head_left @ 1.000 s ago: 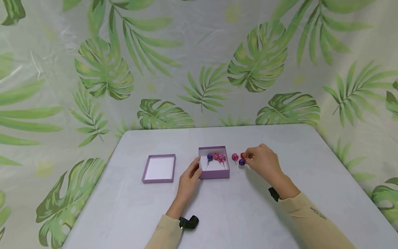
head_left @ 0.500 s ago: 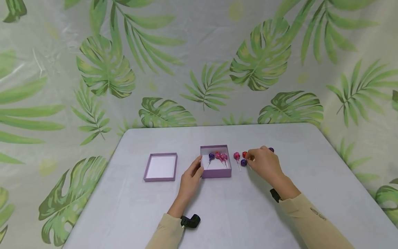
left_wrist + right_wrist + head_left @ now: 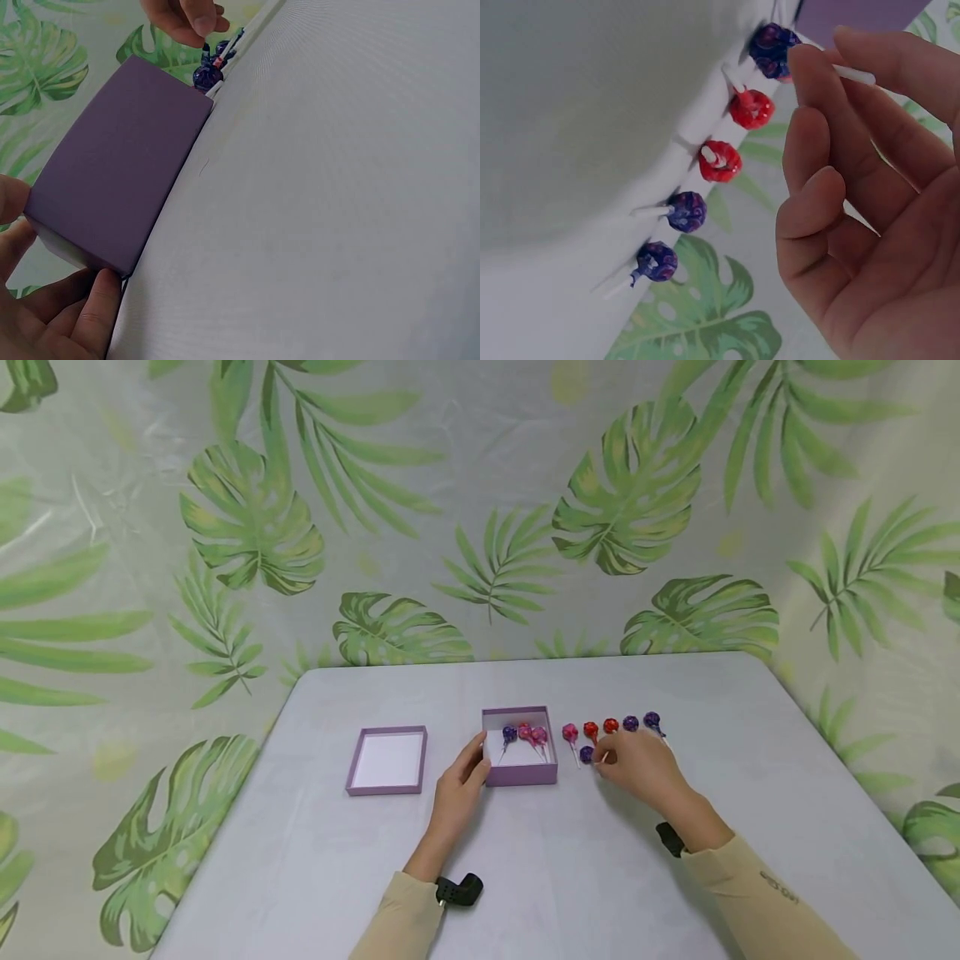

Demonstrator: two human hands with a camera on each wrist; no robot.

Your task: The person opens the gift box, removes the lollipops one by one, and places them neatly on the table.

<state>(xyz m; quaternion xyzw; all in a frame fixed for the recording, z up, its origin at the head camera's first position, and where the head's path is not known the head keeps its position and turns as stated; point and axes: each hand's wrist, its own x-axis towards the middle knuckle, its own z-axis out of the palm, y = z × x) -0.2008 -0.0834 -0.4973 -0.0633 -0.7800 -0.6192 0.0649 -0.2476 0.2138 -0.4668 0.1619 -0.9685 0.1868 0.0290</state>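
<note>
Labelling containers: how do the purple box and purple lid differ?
The purple box has taller walls; the purple lid is shallow. The box holds lollipops; the lid shows none. The left hand holds the box; no hand touches the lid. Both are purple with white insides.

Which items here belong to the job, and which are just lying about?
Likely in the job:
purple box, held by left hand
purple-wrapped lollipop, pinched by right hand
lollipops inside the box
five loose lollipops
purple lid, untouched, probably the box's

Just around:
leaf-print backdrop
white table
black wristbands
</note>
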